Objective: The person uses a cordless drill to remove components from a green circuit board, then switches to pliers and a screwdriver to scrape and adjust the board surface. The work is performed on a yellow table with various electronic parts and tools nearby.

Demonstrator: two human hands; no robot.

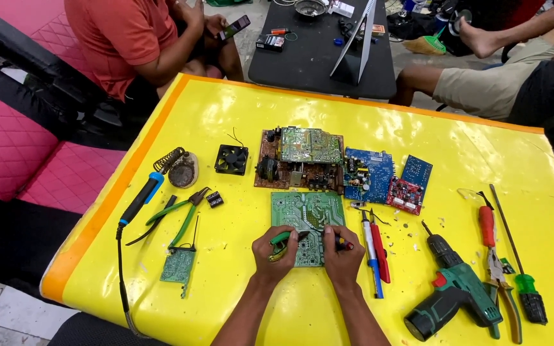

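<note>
A green circuit board (pixel 308 218) lies solder side up on the yellow table (pixel 238 301), near the front edge. My left hand (pixel 273 253) is closed on green-handled pliers (pixel 285 239), whose tip points right over the board. My right hand (pixel 341 251) grips a thin red and black tool (pixel 343 244) at the board's right edge. Both hands rest on the board's lower part and hide it.
Brown, blue and red circuit boards (pixel 341 168) and a black fan (pixel 231 159) lie behind. At left are a soldering iron (pixel 140 198), its stand, green pliers (pixel 184 218) and a small board. Screwdrivers, a green drill (pixel 453 291) and pliers lie right. People sit beyond the table.
</note>
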